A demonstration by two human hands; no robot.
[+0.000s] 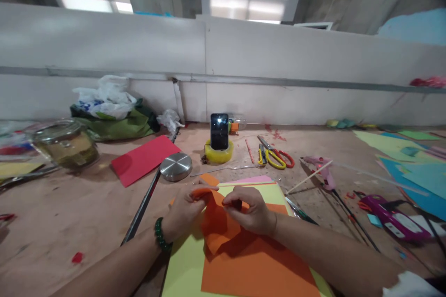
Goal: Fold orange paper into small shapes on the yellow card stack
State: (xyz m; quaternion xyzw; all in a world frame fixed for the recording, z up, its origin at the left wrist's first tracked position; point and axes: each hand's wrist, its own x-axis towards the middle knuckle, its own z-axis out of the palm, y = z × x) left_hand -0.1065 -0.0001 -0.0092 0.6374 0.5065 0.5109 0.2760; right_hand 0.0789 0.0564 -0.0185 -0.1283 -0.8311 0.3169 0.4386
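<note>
A piece of orange paper [218, 222] is bent upward between my two hands. My left hand [190, 209], with a green bead bracelet at the wrist, has its fingers closed on the paper's left edge. On the other side my right hand [249, 209] pinches the same piece with thumb and forefinger. Beneath them lies a flat orange sheet [258, 271] on top of a stack of yellow paper [184, 260]. An orange strip and a pink sheet [254, 179] stick out behind the stack.
Behind the paper, a phone [219, 132] stands in a yellow tape roll [219, 154]. Scissors [275, 158] lie to its right, near a pink glue gun [322, 169]. A round metal lid [176, 167], red paper [144, 158] and a glass jar [66, 144] are leftward. A purple device [397, 218] rests far right.
</note>
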